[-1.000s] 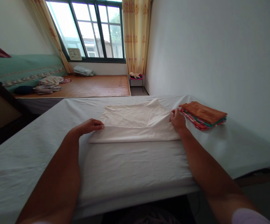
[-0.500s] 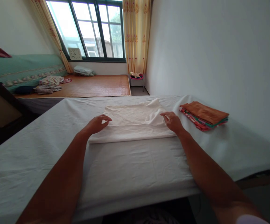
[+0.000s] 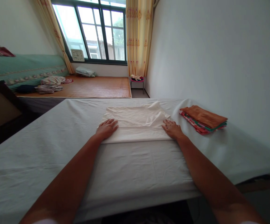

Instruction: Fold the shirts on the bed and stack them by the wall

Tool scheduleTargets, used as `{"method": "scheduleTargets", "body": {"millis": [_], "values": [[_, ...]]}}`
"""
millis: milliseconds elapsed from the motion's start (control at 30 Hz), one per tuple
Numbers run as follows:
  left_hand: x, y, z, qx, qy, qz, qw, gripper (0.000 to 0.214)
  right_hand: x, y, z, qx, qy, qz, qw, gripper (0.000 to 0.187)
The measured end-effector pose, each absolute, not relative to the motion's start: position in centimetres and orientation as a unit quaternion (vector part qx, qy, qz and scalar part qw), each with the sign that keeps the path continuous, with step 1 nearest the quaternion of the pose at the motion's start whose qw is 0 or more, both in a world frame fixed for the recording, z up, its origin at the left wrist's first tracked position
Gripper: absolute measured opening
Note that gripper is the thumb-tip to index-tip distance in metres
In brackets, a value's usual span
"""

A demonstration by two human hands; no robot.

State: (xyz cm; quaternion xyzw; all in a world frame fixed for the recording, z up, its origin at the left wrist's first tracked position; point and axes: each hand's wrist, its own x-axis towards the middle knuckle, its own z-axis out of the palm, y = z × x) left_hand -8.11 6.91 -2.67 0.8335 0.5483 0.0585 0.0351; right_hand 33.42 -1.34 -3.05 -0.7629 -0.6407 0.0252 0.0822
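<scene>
A cream-white piece of clothing (image 3: 135,132) lies spread on the covered table, its near part folded over into a flat band. On the left end of that band rests my left hand (image 3: 108,128), palm down with the fingers stretched out. My right hand (image 3: 172,128) presses flat on the right end, fingers apart. Neither hand grips the cloth. Beyond the fold the fabric is wrinkled, most of all toward the right, where part of it is bunched up.
To the right sits a stack of folded clothes (image 3: 203,118), orange on top. The table wears a pale sheet (image 3: 135,171). Behind it stands a bed (image 3: 97,87) with a mat and loose clothes (image 3: 52,84). A stool (image 3: 137,81) is by the curtain.
Both hands have come down from hovering with curled fingers to lying flat on the folded band. My left hand has shifted right and inward over the cloth.
</scene>
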Motion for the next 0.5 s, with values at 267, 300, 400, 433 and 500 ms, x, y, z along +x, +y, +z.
{"method": "scheduleTargets", "body": {"millis": [267, 300, 400, 433, 500], "values": [[-9.5, 7.7, -2.8, 0.792, 0.606, 0.077, 0.017, 0.052, 33.8, 2.1, 0.3, -0.729, -0.684, 0.032, -0.026, 0.029], [-9.4, 7.7, -2.8, 0.792, 0.605, 0.079, 0.016, 0.051, 34.3, 3.4, 1.2, -0.720, -0.692, 0.043, -0.035, 0.025], [-9.3, 7.7, -2.9, 0.788, 0.610, 0.086, 0.012, 0.049, 35.5, 7.9, 3.1, -0.703, -0.710, 0.029, 0.014, 0.029], [-9.3, 7.7, -2.9, 0.786, 0.611, 0.089, 0.011, 0.049, 35.8, 9.4, 3.3, -0.709, -0.703, 0.017, 0.049, 0.030], [-9.3, 7.6, -2.9, 0.785, 0.612, 0.097, 0.008, 0.048, 36.0, 12.1, 3.0, -0.734, -0.668, 0.004, 0.123, 0.034]]}}
